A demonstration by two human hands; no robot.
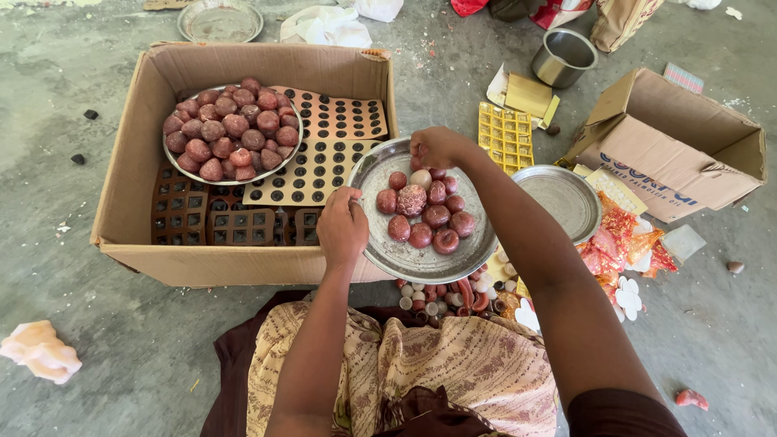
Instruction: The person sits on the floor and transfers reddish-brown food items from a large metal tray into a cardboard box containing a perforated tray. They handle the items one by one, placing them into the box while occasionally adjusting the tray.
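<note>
Round steel plate [405,257] of reddish-brown balls [427,212] gripped at near-left rim by left hand [342,226], at far rim by right hand [437,148]; both hands closed on metal. Plate held overlapping right wall of open cardboard box [129,154]. Second heaped plate [232,129] seen resting on perforated trays inside box. Empty steel plate [562,198] just beside on right. Bare concrete floor [146,340] left open at near left; clutter crowded along right.

Bare floor [121,340] lay open left of the cardboard box [129,162]. Inside it, a full plate of reddish balls [232,133] and stacked perforated trays [316,170] blocked passage. Rightward, an empty steel plate [566,198], a second carton [672,146] and scattered packets [623,235] crowded the way.
</note>
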